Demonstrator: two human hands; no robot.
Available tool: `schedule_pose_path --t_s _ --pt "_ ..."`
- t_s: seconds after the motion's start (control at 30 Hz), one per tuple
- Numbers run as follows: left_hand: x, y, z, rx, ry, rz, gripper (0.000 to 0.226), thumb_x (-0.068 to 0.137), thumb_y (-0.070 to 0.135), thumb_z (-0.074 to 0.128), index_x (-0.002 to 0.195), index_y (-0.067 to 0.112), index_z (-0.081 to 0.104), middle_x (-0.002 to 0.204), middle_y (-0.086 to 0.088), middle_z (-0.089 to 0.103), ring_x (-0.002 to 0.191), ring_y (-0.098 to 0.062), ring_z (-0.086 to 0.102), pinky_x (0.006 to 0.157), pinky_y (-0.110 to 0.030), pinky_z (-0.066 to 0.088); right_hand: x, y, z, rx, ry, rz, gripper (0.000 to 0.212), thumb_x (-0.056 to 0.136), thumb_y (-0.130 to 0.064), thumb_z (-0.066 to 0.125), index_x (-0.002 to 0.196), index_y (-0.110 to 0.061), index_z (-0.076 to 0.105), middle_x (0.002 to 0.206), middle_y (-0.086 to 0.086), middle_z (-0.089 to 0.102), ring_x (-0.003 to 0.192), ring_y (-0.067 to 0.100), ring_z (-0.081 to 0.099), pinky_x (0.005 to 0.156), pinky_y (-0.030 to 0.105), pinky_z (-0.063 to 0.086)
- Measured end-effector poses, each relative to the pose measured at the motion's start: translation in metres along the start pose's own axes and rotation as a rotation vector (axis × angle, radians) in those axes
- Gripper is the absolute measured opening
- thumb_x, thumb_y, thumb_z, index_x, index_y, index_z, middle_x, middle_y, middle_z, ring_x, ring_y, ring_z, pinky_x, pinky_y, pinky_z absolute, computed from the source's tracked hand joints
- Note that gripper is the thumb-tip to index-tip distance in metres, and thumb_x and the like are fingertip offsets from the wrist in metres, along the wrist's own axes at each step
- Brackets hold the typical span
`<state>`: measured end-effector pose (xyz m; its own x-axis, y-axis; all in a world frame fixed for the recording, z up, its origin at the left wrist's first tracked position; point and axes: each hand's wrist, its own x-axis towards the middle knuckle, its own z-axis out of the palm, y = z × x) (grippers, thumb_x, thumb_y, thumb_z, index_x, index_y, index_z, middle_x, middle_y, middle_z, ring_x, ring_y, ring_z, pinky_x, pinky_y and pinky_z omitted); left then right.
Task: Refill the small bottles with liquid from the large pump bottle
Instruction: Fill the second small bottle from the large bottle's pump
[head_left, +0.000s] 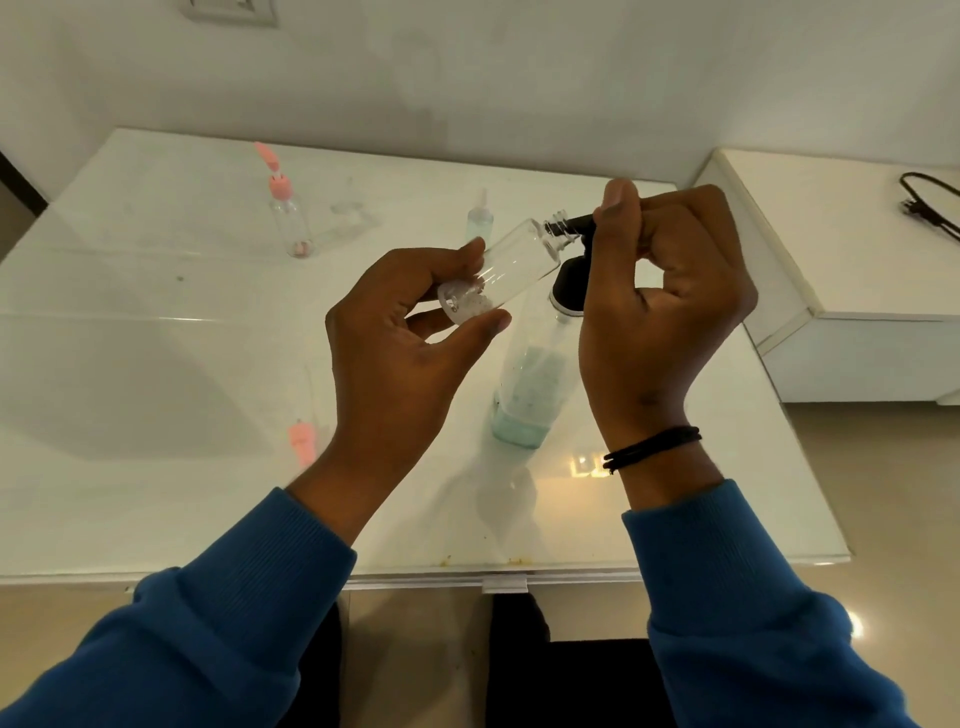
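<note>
Left hand (415, 322) pinches the tilted vial (511, 265), mouth at the nozzle (576, 223); right hand (670, 291) grips the pump near the desk's right edge (810, 467).

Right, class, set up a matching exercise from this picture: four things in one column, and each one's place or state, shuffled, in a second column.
Things
1. small clear bottle
2. large pump bottle
3. pink-capped bottle
4. black cable

Place or state
A. on the side unit at right
B. standing far left on the table
C. tilted in the left hand, neck at the nozzle
D. upright, pump head under the right hand

Pairs: 1-C, 2-D, 3-B, 4-A
</note>
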<state>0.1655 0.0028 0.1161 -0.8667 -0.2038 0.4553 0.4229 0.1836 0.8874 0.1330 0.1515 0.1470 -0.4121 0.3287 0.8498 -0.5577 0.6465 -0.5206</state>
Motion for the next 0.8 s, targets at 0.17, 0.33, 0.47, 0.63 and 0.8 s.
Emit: schedule_pose_path --t_s 0.17,0.33,0.47,0.63,0.8 --pt "0.0 -0.001 -0.001 0.004 0.009 0.011 0.044 0.08 0.01 0.087 0.12 0.006 0.07 0.112 -0.005 0.073 0.104 -0.023 0.071 0.085 -0.026 0.06 -0.003 -0.004 -0.002 0.015 -0.044 0.009 0.026 0.096 -0.007 0.068 0.071 -0.002 0.069 0.076 -0.002 0.058 0.071 0.012 0.053 0.063 0.022 0.043" --pt "-0.001 0.0 -0.001 0.02 -0.014 0.028 0.042 0.081 0.01 0.086 0.12 0.005 0.071 0.11 -0.003 0.073 0.103 -0.023 0.071 0.085 -0.024 0.06 -0.009 -0.002 -0.002 0.009 -0.005 0.031 0.026 0.095 -0.001 0.067 0.069 0.0 0.065 0.074 -0.001 0.055 0.072 0.009 0.05 0.066 0.013 0.039" --pt "0.0 0.002 -0.001 0.017 -0.011 0.042 0.042 0.081 0.009 0.086 0.12 0.005 0.071 0.112 -0.003 0.073 0.103 -0.02 0.071 0.086 -0.022 0.059 -0.002 -0.004 -0.001 -0.012 -0.002 0.01 0.03 0.096 -0.006 0.067 0.066 -0.002 0.063 0.072 -0.002 0.051 0.068 0.012 0.047 0.062 0.019 0.038" --pt "-0.001 0.001 0.0 0.046 -0.01 0.054 0.042 0.082 0.012 0.085 0.121 0.005 0.07 0.113 -0.004 0.073 0.104 -0.02 0.071 0.087 -0.023 0.059 -0.005 -0.005 0.0 -0.006 0.0 0.009 0.029 0.095 -0.006 0.069 0.066 -0.001 0.064 0.073 -0.002 0.051 0.068 0.008 0.047 0.066 0.012 0.036" --pt "-0.001 0.0 0.0 0.062 -0.012 0.058 0.042 0.082 0.012 0.085 0.121 0.005 0.07 0.111 -0.005 0.073 0.102 -0.021 0.071 0.086 -0.023 0.059 -0.007 -0.004 0.0 0.019 0.004 0.025 0.028 0.094 -0.003 0.068 0.066 0.0 0.065 0.073 -0.003 0.053 0.069 0.005 0.046 0.067 0.009 0.036"
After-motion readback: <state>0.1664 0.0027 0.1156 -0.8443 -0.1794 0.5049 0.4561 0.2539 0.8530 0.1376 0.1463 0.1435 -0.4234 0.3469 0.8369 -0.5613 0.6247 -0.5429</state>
